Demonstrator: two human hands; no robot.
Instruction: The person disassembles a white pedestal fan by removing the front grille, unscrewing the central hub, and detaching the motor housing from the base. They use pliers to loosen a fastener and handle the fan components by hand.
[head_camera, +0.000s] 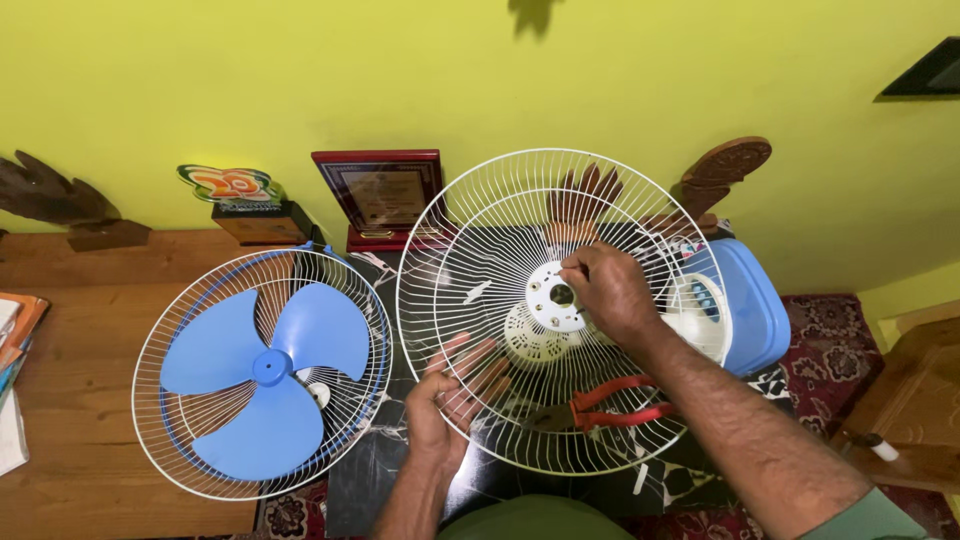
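Observation:
A round white wire fan guard (490, 230) stands tilted in front of me over a white fan motor (535, 335). My left hand (450, 395) grips the guard's lower left wires from underneath, fingers spread against the mesh. My right hand (605, 290) reaches over the guard, fingertips pinched at the white centre plate (552, 295) with its hole. Red-handled pliers (610, 405) lie beneath the guard near my right forearm. To the left lies a second white guard (160, 400) with a blue three-bladed fan blade (265, 375) resting in it.
A blue and white fan base (750, 300) sits behind the guard at right. Framed plaques (380, 195), a trophy (245, 205) and wooden carvings (60, 205) line the yellow wall. Books (12, 350) lie at far left. A patterned carpet (835, 340) and wooden furniture (915, 400) are at right.

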